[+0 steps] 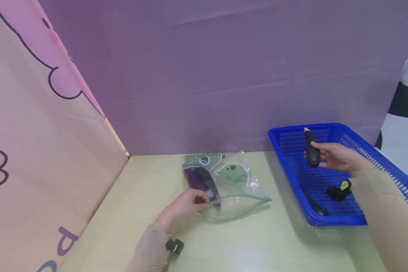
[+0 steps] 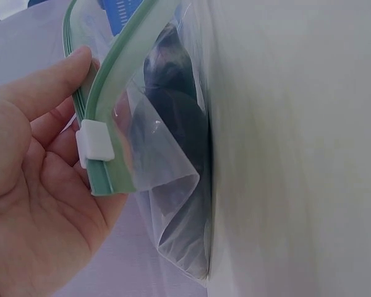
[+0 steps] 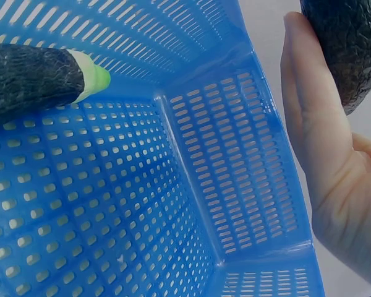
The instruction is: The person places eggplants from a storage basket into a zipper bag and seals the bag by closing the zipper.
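Left hand (image 1: 181, 207) pinching rim of green-rimmed slider bag (image 1: 234, 179), purple eggplant (image 1: 198, 179) inside; right hand (image 1: 338, 156) curled round dark pale-tipped vegetable (image 1: 312, 151) above blue basket (image 1: 321, 178).

I have the clear bag (image 1: 234, 174) lying on the table (image 1: 146, 189), green pictures printed on it, its green-edged mouth parted, a white slider at one end. Long, dark purple produce (image 1: 201, 179) shows inside. I see a blackish, pale-tipped vegetable (image 1: 312, 151) held tip-up over the blue basket (image 1: 293, 180).

The bag (image 1: 236, 189) and basket (image 3: 238, 167) are glossy plastic, the held vegetable (image 3: 352, 49) rough, the backdrop (image 1: 207, 75) apparently matt cloth.
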Available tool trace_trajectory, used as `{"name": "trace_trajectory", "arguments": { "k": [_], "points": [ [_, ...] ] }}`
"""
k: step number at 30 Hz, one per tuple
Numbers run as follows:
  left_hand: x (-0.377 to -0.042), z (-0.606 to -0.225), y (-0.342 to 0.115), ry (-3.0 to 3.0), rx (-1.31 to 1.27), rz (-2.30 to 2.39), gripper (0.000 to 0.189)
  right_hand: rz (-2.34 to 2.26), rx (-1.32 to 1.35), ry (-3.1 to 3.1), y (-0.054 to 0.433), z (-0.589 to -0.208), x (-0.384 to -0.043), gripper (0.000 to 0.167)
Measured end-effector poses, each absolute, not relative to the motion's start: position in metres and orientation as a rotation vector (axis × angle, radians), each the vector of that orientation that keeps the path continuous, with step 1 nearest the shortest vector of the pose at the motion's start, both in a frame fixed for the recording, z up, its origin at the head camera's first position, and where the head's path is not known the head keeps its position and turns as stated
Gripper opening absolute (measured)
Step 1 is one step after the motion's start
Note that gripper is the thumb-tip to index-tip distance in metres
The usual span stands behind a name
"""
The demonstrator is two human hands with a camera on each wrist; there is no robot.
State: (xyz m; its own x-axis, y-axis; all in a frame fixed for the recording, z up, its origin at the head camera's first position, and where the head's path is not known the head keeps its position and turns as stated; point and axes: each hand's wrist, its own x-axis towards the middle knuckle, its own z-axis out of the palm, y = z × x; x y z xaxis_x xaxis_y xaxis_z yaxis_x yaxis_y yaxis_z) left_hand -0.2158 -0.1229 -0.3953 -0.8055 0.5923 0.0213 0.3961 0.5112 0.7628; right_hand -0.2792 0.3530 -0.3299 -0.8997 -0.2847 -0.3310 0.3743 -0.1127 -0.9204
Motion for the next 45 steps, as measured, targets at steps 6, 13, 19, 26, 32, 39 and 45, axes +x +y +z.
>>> {"name": "trace_trajectory", "arguments": {
  "k": [6, 13, 19, 26, 32, 39, 45],
  "points": [
    [-0.216, -0.396, -0.123, 2.515, 0.838, 1.173, 0.004, -2.039, 0.095, 1.760, 0.352, -0.328, -0.280, 0.057],
    [-0.217, -0.397, -0.123, 2.522, 0.842, 1.163, 0.003, -2.028, 0.101, 1.778, 0.353, -0.327, -0.279, 0.039],
    [-0.217, -0.397, -0.124, 2.517, 0.839, 1.172, 0.004, -2.011, 0.088, 1.778, 0.350, -0.323, -0.279, 0.073],
    [-0.217, -0.397, -0.123, 2.517, 0.842, 1.171, 0.003, -2.043, 0.065, 1.718, 0.347, -0.320, -0.279, 0.076],
    [-0.216, -0.396, -0.123, 2.513, 0.841, 1.173, 0.003, -2.048, 0.005, 1.715, 0.346, -0.321, -0.281, 0.079],
    [-0.216, -0.395, -0.123, 2.514, 0.848, 1.168, 0.003, -2.060, -0.077, 1.658, 0.344, -0.321, -0.281, 0.072],
    [-0.216, -0.395, -0.123, 2.512, 0.847, 1.168, 0.003, -2.049, -0.021, 1.735, 0.329, -0.310, -0.274, 0.076]
  ]
}}
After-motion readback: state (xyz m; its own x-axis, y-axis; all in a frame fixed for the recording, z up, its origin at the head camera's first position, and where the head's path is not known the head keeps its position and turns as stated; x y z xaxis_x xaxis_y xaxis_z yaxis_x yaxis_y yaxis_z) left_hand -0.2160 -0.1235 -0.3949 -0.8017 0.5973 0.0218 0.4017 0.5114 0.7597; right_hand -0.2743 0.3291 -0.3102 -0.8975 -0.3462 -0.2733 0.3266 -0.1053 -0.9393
